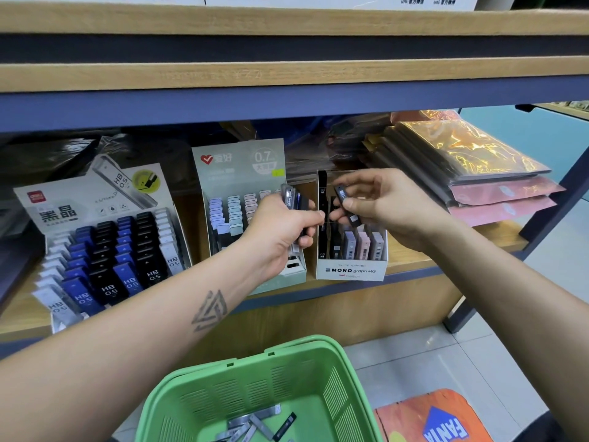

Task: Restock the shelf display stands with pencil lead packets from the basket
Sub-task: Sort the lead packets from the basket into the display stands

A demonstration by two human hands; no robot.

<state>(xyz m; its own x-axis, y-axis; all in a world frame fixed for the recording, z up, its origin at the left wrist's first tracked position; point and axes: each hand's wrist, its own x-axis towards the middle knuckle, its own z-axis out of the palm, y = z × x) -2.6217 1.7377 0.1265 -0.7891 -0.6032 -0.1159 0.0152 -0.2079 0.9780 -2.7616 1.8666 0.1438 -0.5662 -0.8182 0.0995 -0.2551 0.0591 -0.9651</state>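
My left hand (283, 224) grips a small bunch of dark pencil lead packets (291, 199) in front of the grey-green 0.7 display stand (237, 173). My right hand (382, 205) pinches one black lead packet (347, 205) between thumb and fingers, just above the white MONO graph MG stand (350, 271), which holds black, grey and pink packets. The green basket (338, 371) sits below on the floor with several grey and black lead packets (255, 425) lying in its bottom.
A larger stand (35, 212) of blue, black and white HB 0.5 leads stands at the left of the wooden shelf (414, 260). Wrapped gold and pink flat packs (471, 173) are stacked at the right. An upper shelf board (287, 78) overhangs. An orange mat (424, 419) lies on the tiled floor.
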